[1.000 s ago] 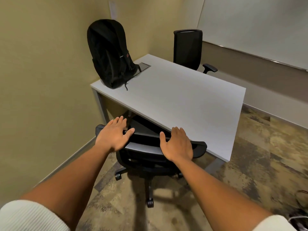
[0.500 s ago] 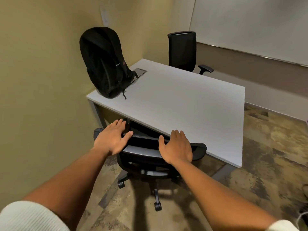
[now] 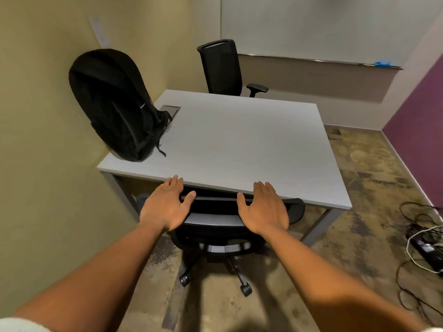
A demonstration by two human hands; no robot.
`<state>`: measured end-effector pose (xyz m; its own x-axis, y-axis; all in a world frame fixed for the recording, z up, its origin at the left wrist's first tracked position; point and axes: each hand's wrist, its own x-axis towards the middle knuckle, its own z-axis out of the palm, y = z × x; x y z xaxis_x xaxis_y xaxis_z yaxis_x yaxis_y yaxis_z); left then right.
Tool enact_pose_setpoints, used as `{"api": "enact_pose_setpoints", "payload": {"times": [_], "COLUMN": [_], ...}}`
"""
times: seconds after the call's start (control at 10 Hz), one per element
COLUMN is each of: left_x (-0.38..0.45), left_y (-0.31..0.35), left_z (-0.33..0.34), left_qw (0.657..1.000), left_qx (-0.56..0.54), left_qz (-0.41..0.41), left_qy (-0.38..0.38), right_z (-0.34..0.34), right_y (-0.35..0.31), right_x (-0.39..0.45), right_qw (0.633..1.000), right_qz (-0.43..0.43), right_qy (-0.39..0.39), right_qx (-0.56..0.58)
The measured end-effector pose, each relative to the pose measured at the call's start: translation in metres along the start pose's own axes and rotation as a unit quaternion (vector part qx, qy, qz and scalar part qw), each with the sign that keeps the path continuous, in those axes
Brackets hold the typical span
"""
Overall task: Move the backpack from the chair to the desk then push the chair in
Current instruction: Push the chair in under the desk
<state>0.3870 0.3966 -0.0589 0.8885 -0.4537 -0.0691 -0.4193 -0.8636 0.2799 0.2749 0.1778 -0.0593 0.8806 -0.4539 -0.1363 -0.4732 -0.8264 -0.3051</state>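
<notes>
A black backpack [image 3: 115, 104] stands upright on the left part of the white desk [image 3: 239, 144], leaning on the yellow wall. A black office chair [image 3: 215, 226] sits tucked under the desk's near edge, its backrest top touching that edge. My left hand [image 3: 165, 204] lies flat, fingers apart, on the left end of the backrest. Flat on the right end rests my right hand [image 3: 262, 209], fingertips at the desk edge. Neither hand grips anything.
A second black chair [image 3: 223, 68] stands at the desk's far side under a whiteboard [image 3: 323, 27]. Cables and a power strip [image 3: 426, 250] lie on the floor at the right. The yellow wall is close on the left, a purple wall at the right.
The chair has rolled forward under the desk with both hands on its backrest. The view has swung to face the desk more squarely.
</notes>
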Motion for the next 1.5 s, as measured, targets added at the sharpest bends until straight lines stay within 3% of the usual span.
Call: {"api": "enact_pose_setpoints", "payload": {"times": [0.3,1.5], "left_x": [0.027,0.146], "left_y": [-0.031,-0.075], "left_z": [-0.015,-0.035], "left_qw": [1.000,1.000], "left_qx": [-0.009,-0.015], "left_qz": [0.023,0.017], "left_qy": [0.000,0.015], "right_z": [0.008,0.012], "right_y": [-0.036,-0.086], "right_x": [0.010,0.123], "right_qw": [0.999,0.999], "right_qz": [0.038,0.037], "right_qy": [0.009,0.004], "right_qx": [0.013,-0.007]}}
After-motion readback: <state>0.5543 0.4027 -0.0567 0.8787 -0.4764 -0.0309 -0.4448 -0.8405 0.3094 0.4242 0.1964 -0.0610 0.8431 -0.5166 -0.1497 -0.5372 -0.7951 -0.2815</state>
